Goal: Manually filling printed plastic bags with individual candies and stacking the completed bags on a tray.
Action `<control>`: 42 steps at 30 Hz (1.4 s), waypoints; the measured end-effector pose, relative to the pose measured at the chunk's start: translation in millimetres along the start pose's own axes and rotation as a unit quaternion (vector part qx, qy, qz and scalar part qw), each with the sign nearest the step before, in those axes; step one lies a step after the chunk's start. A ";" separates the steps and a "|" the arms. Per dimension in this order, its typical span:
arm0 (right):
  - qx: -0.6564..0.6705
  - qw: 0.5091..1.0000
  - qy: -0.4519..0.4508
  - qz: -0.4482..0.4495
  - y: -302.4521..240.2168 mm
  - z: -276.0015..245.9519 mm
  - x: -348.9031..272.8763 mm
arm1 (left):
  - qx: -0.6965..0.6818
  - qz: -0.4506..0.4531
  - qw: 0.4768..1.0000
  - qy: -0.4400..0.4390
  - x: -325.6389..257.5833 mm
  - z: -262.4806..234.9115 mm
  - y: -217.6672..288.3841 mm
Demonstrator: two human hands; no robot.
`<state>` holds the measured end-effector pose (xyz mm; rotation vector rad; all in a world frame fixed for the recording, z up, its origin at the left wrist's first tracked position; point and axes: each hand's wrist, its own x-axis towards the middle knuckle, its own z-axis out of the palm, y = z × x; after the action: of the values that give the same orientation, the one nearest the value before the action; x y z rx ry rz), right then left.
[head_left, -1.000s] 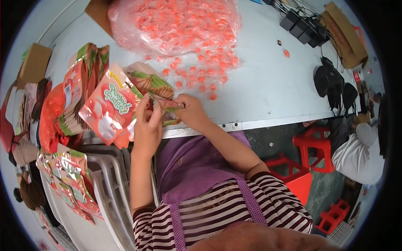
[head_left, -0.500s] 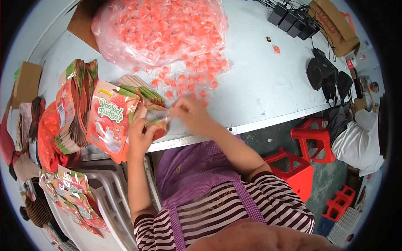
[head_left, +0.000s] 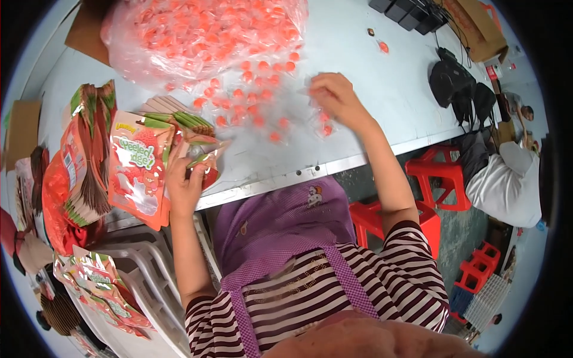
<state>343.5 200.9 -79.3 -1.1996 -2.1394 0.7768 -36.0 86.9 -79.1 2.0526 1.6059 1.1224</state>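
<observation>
My left hand (head_left: 184, 184) is closed on the upper edge of a pink and green pouch (head_left: 209, 170), which it holds at the table's front edge. The pouch's clear upper part shines and sticks out to the right. Away to the right, my right hand (head_left: 339, 98) is low over the table, its fingers loosely bent and apart, the tips slightly blurred. Right below its fingers lie a few clear-wrapped pink candies (head_left: 325, 128). More loose wrapped candies (head_left: 239, 107), some smeared by motion, are scattered between my hands.
A large clear bag of pink candies (head_left: 203, 36) lies at the far left. Flat pouches (head_left: 140, 167) and a pouch stack (head_left: 92, 143) stand left of my hand. Filled-looking pouches (head_left: 107, 292) rest on a plastic chair (head_left: 173, 286). Black adapters (head_left: 412, 15) and red stools (head_left: 439, 176) are at right.
My right hand has left the pouch's opening and moved right, above the table. The loose candies are spread differently, some blurred. My left hand keeps its hold on the pouch. The whole view has shifted.
</observation>
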 end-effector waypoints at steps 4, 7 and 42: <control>0.017 0.976 0.213 0.045 -3.2 -21.3 -30.8 | 0.023 0.023 0.999 0.023 -2.3 -0.5 -6.5; 0.092 0.952 0.268 0.120 -4.3 -29.8 -58.7 | 0.020 -0.020 1.000 0.004 -3.9 -0.2 -9.6; -0.230 0.962 0.143 0.029 -57.8 21.3 -76.7 | -0.017 -0.079 0.997 -0.019 -1.4 -1.5 -2.9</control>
<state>330.5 104.1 -66.8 -1.5056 -2.1035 0.1051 -39.2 86.2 -80.6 1.8762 1.6856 1.0410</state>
